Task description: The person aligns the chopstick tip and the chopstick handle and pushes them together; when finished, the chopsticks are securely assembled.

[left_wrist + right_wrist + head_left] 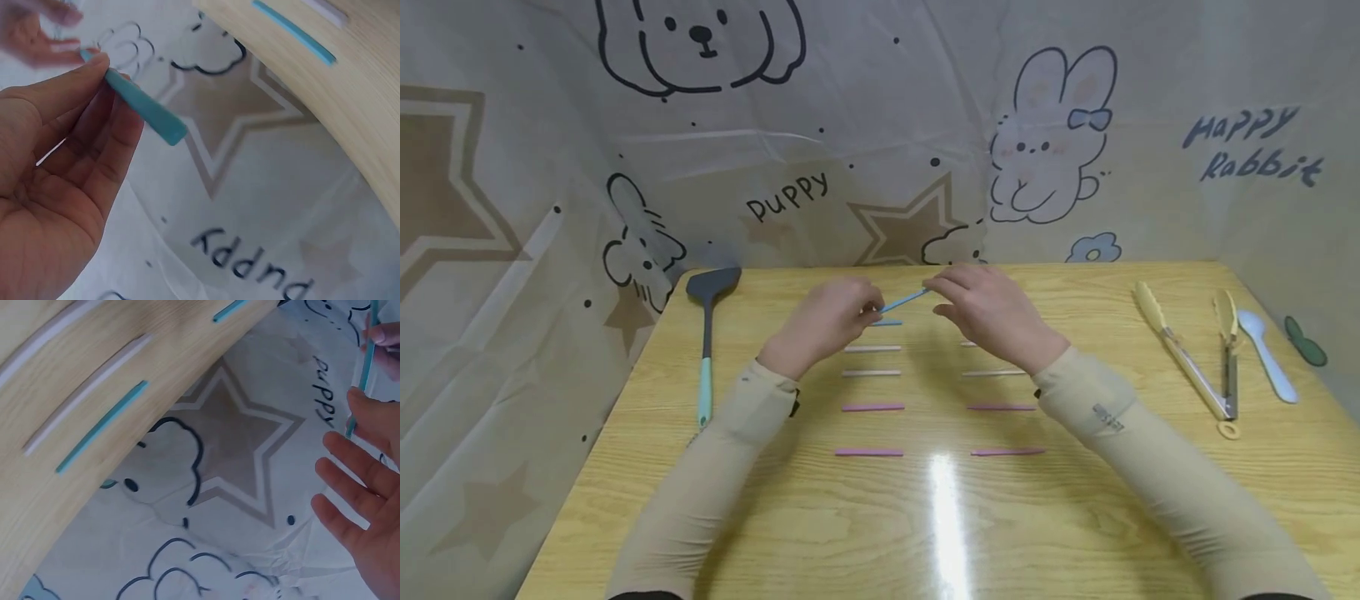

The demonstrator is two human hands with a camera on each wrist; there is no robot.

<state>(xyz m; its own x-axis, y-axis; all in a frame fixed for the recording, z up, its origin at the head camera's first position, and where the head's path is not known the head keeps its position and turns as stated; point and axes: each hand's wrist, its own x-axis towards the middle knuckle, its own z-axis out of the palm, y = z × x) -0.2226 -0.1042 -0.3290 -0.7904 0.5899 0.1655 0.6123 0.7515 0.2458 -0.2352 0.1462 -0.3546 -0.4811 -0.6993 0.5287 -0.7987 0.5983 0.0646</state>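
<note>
A thin blue stick (902, 301) is held above the table's far edge, between my two hands. My left hand (69, 150) pinches it between thumb and fingers near its thicker end. At the other end, my right hand (375, 469) pinches the tip with thumb and forefinger while its other fingers are spread. Below the left hand lies another blue stick (889, 322). A blue stick (101, 427) in the right column is hidden by the right hand in the head view. White sticks (872, 348) and pink sticks (872, 407) lie in two columns nearer me.
On the left side of the wooden table (865, 533) lies a dark spatula (707, 312) with a mint handle. Tongs (1195, 367) and a pale blue spoon (1267, 358) lie at the right. A printed cloth (880, 108) hangs behind the table.
</note>
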